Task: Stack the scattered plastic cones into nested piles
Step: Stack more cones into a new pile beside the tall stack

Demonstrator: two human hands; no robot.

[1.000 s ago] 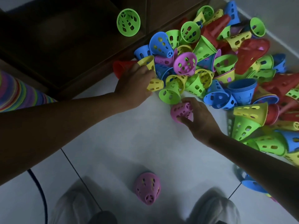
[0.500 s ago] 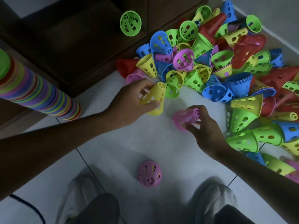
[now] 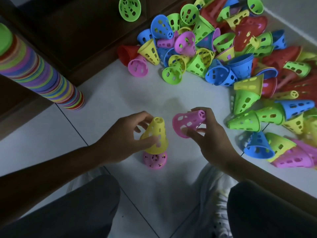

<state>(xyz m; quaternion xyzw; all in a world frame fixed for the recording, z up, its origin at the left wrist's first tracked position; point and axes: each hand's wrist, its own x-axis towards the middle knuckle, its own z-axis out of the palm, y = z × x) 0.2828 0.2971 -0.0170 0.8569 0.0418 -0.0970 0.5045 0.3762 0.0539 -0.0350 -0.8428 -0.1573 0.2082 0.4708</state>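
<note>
"How far have you got?"

"Low in the middle of the frame a pink cone (image 3: pixel 155 160) stands on the floor. My left hand (image 3: pixel 127 140) holds a yellow cone (image 3: pixel 157 134) right over it, to start a new pile. My right hand (image 3: pixel 208 134) holds another pink cone (image 3: pixel 188 121) just beside, tipped on its side."

"Is any pile done?"

"Yes, one tall stack (image 3: pixel 39 73) at the left edge, many colours."

"And what is left?"

"Lots. The big heap of loose cones (image 3: pixel 223 54) fills the upper right, and one green cone (image 3: pixel 129 8) sits alone at the top. I think I'm not even half done."
</note>
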